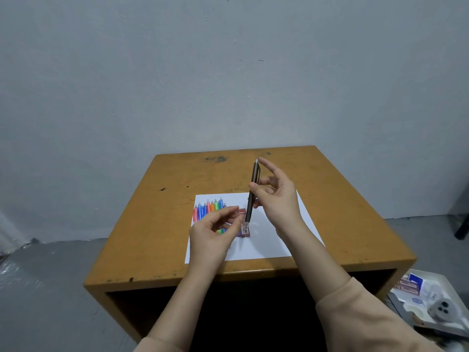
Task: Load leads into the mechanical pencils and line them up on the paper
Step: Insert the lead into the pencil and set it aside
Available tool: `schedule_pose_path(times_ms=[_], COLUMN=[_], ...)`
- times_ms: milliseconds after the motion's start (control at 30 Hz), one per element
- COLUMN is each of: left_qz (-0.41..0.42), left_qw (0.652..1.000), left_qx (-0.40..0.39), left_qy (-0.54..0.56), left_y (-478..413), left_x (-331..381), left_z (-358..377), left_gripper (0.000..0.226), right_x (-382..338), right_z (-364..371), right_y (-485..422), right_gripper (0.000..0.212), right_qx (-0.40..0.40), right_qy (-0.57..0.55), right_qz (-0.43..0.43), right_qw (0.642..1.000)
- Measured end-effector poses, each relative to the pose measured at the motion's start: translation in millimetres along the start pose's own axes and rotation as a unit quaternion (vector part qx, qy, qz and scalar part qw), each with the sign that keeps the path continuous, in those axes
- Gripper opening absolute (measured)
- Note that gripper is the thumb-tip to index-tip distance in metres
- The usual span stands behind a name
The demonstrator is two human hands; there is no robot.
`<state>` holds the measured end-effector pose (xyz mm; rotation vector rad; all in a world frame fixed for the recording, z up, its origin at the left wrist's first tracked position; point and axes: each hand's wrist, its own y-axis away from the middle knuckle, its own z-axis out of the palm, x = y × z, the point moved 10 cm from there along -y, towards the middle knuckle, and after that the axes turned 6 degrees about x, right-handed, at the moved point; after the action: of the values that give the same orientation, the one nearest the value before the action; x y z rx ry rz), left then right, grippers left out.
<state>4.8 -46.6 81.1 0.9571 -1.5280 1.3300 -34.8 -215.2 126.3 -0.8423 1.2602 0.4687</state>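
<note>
The right hand (pixel 276 199) is gripping a pencil (pixel 253 184) nearly upright over the paper (pixel 269 242); the left hand (pixel 213 232) is hovering beside the lead case (pixel 243 232), its grasp unclear.

An orange-brown wooden desk (pixel 330 212), scuffed with dark marks near its far edge, stands against a grey wall (pixel 177 72) on a grey floor (pixel 50 288). On the floor beside the desk's near right corner lies a white tray (pixel 436 280) holding small boxes (pixel 407 285) and a round grey object (pixel 440 307).
</note>
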Motion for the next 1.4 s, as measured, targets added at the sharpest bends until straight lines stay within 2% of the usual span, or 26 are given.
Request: schedule_pose_path(times_ms=[167,367,567,667,900,1400], left_qz=[0.032,-0.003,-0.005,-0.030,-0.032,-0.026], left_qw=[0.983,0.945,0.924,0.910,0.897,0.875], left_qx=[0.012,0.011,-0.009,-0.022,-0.010,-0.019], left_qy=[-0.182,-0.326,-0.382,-0.414,-0.440,-0.483], left_y=[-21.8,-42.6,-47.2,-50.3,-55.3,-56.0], left_x=[-19.5,-62.5,-73.9,-82.5,-91.7,-98.0], left_z=[-27.3,-60.2,-61.9,-60.5,-64.2,-62.7], left_gripper=[0.024,0.031,0.040,0.045,0.041,0.047], right_x=[14.9,45.5,78.7,91.4,116.9,129.6], right_z=[-10.8,-39.0,-76.0,-86.3,-91.5,-93.7], right_y=[-19.6,-54.3,-91.6,-100.4,-106.2,-108.2], right_gripper=[0.053,0.052,0.046,0.043,0.041,0.038], right_qx=[-0.002,0.010,0.034,0.033,0.008,0.004], right_qy=[0.060,0.207,0.320,0.338,0.374,0.390], right_qz=[0.001,0.007,0.055,0.103,0.168,0.157], right_qw=[0.998,0.978,0.945,0.935,0.912,0.908])
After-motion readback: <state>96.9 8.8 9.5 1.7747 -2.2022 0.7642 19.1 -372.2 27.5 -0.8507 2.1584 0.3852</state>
